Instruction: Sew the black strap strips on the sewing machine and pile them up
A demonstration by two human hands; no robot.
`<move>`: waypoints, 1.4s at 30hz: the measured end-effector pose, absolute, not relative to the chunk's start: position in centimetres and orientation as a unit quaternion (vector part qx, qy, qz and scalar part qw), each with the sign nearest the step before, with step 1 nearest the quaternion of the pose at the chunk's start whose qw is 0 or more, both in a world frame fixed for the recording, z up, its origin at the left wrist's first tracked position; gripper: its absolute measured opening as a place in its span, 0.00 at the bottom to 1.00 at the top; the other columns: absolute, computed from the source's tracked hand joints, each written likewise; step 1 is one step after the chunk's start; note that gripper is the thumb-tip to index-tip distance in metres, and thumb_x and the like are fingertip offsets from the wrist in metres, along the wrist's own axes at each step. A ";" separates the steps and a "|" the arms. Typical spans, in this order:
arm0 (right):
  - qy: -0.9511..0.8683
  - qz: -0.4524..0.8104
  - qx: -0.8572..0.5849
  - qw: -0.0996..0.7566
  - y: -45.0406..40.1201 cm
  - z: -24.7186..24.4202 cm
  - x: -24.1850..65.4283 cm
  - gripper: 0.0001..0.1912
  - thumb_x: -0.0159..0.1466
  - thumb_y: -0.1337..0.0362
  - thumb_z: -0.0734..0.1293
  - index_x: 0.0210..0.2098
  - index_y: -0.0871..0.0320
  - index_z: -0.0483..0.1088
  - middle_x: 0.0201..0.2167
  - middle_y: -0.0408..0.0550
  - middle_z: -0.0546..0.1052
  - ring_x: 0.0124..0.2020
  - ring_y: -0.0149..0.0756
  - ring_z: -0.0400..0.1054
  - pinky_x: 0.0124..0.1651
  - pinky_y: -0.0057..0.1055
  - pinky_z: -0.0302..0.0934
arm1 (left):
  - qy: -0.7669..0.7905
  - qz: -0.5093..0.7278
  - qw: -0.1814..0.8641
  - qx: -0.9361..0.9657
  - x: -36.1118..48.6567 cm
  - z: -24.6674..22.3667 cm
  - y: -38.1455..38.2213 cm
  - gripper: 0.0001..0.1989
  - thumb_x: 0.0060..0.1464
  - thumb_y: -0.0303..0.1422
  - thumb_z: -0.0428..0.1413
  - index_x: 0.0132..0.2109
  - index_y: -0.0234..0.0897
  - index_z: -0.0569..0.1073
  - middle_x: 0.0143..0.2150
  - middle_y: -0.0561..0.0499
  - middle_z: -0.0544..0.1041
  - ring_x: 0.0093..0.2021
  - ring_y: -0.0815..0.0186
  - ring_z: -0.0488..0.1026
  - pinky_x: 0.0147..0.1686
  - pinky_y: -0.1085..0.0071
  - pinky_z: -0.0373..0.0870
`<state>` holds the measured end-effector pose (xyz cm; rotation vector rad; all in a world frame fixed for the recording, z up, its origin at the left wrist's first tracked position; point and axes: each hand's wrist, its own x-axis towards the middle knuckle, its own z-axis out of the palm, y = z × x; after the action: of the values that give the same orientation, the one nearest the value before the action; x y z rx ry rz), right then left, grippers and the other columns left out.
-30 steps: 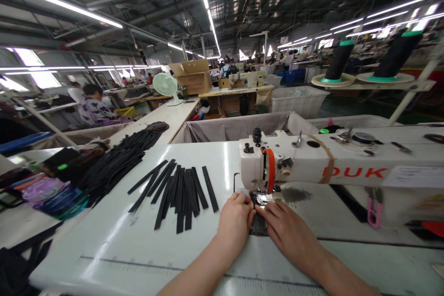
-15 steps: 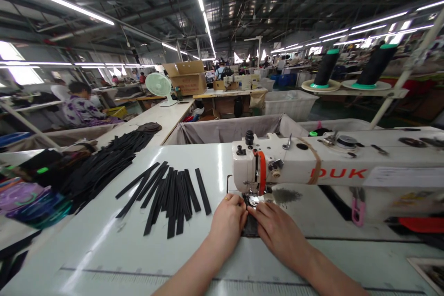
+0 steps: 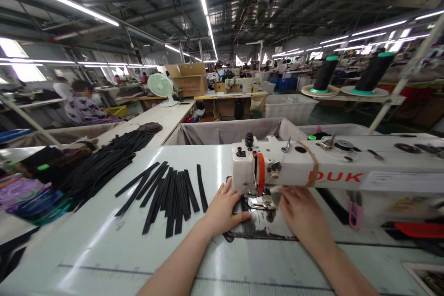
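My left hand (image 3: 224, 208) lies at the left of the sewing machine's metal needle plate (image 3: 253, 227), fingers spread and thumb stretched over the plate. It is open. My right hand (image 3: 305, 217) is on the other side of the presser foot (image 3: 260, 202), its fingers bent inward under the machine head. A small pale patch shows at these fingertips; what it is I cannot make out. Above both hands is the white sewing machine (image 3: 291, 166) with red lettering. Left of my left hand, black fabric strips (image 3: 169, 199) lie fanned out, one strip (image 3: 201, 187) apart from them.
A large heap of black strips (image 3: 104, 162) lies along the left. Black thread cones (image 3: 324, 74) stand behind the machine. Pink-handled snips (image 3: 354, 210) lie under its arm. A cloth-lined bin (image 3: 229, 132) borders the table's back. A fan (image 3: 161, 85) and a seated person (image 3: 83, 106) are farther left.
My hands have moved apart, left hand to the left and right hand to the right. The dark piece between them no longer shows, and the bare needle plate is exposed.
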<state>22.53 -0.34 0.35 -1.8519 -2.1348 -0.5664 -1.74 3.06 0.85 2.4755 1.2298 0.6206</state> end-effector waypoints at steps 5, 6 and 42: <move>-0.644 -0.234 -0.725 0.071 0.5 0.4 26.5 0.08 0.62 0.70 0.61 0.31 0.67 0.70 0.30 0.63 0.73 0.40 0.56 0.67 0.41 0.44 0.60 | 0.479 0.165 0.111 0.855 -3.2 1.6 2.3 0.25 0.53 0.50 0.58 0.54 0.43 0.71 0.57 0.47 0.72 0.63 0.51 0.61 0.66 0.47 0.43; -0.643 -0.234 -0.727 0.063 0.5 0.3 26.6 0.07 0.62 0.69 0.61 0.31 0.66 0.70 0.30 0.63 0.73 0.40 0.55 0.67 0.40 0.43 0.60 | 0.502 0.157 0.105 0.844 -4.0 1.7 2.1 0.27 0.52 0.51 0.58 0.55 0.43 0.71 0.59 0.47 0.71 0.63 0.50 0.60 0.65 0.46 0.43; -0.924 -0.180 -0.248 0.229 -4.4 0.8 17.6 0.20 0.63 0.77 0.55 0.50 0.65 0.69 0.39 0.53 0.78 0.40 0.38 0.73 0.41 0.31 0.68 | 0.523 0.349 0.427 0.650 -0.8 0.5 0.3 0.16 0.48 0.21 0.56 0.45 0.36 0.69 0.31 0.54 0.71 0.29 0.68 0.69 0.31 0.71 0.67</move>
<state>17.60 -4.43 0.78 -0.6832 -2.5419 -0.4962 -0.84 0.27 0.49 1.6232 1.3070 0.8718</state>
